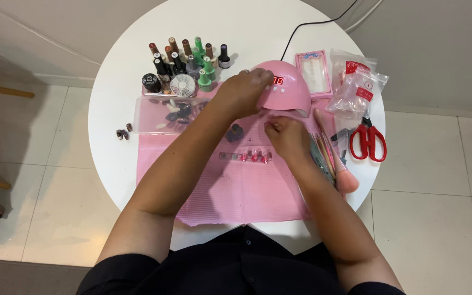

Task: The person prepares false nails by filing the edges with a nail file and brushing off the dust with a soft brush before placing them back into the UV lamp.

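Round white table, pink mat: left hand cupped over the domed pink nail lamp, steadying it; right hand pinches something small at its mouth.

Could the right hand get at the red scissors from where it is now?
Probably yes. The right hand sits at the pink lamp's mouth, and the red scissors lie uncovered to its right; only brushes lie between, low enough to pass over.

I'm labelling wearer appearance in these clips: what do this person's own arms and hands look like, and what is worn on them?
Both forearms are bare. Dark, black-looking short sleeves end near the elbows. The left hand wears a small ring; the right hand shows no jewellery, gloves or watch.
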